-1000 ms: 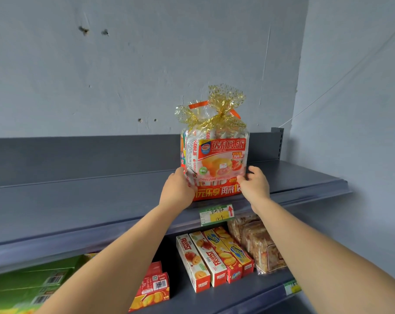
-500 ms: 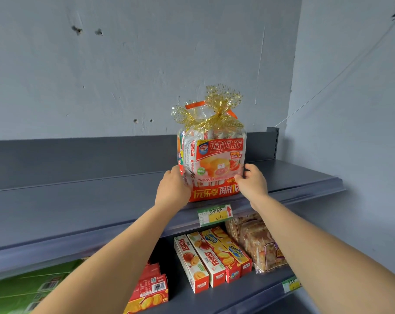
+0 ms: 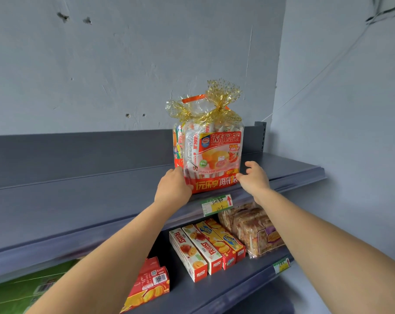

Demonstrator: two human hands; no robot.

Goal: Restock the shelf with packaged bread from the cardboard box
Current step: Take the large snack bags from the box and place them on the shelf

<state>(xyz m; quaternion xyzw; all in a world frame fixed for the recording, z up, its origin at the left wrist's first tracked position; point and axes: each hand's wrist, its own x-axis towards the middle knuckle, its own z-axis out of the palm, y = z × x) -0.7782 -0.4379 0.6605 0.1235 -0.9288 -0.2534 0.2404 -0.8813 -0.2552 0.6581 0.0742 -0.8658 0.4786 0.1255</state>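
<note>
While the left hand (image 3: pixel 172 188) grips the bread bag (image 3: pixel 214 152), the right hand (image 3: pixel 253 179) rests open beside it.

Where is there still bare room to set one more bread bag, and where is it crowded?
The top shelf is bare left of the bread bag, a wide stretch; a narrower patch lies between the bag and the right wall. The lower shelf is crowded with biscuit boxes and wrapped bread.

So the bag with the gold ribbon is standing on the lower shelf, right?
No. The bag with the gold ribbon stands on the upper shelf; the lower shelf holds the biscuit boxes. The head view shows it.
</note>
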